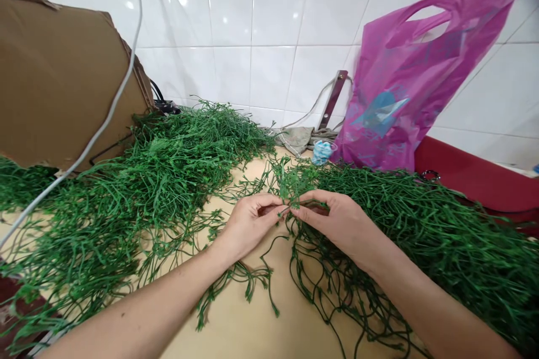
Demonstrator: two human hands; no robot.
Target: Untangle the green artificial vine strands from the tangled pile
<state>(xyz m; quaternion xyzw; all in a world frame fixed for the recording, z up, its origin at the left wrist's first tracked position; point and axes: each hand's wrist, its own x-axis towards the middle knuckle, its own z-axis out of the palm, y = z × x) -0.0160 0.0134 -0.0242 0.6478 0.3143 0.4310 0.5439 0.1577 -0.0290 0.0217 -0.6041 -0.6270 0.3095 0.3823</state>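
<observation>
Fingers first: the left hand's fingertips (275, 206) and the right hand's fingertips (300, 207) were curled in, not clenched, and met over a thin dark vine stem (289, 208), which both appeared to pinch between thumb and fingers; the exact grip on each side was partly hidden by the fingers themselves. The left hand (248, 226) and right hand (337, 227) sat close together above the middle of the table, bare forearms coming in from the lower corners. A leafy green sprig (297, 180) stood up just above the pinch, and looser dark strands (324, 286) hung below it and looped over the table toward us. The stem was held off the surface, between the hands.

Outward: a large heap of artificial green vines (177, 162) lay on the left and a second heap (425, 230) on the right, both spilling over a pale wooden tabletop (236, 320). Behind the left heap leaned a torn brown cardboard sheet (63, 73), with a white cable (107, 115) running down in front of it. Further back we saw a magenta plastic bag (404, 78), a small crumpled blue item (322, 152), a grey cloth (295, 140), a metal bracket (332, 100) on white glazed wall tiles (261, 11), and a red surface (475, 176) at the right edge.
</observation>
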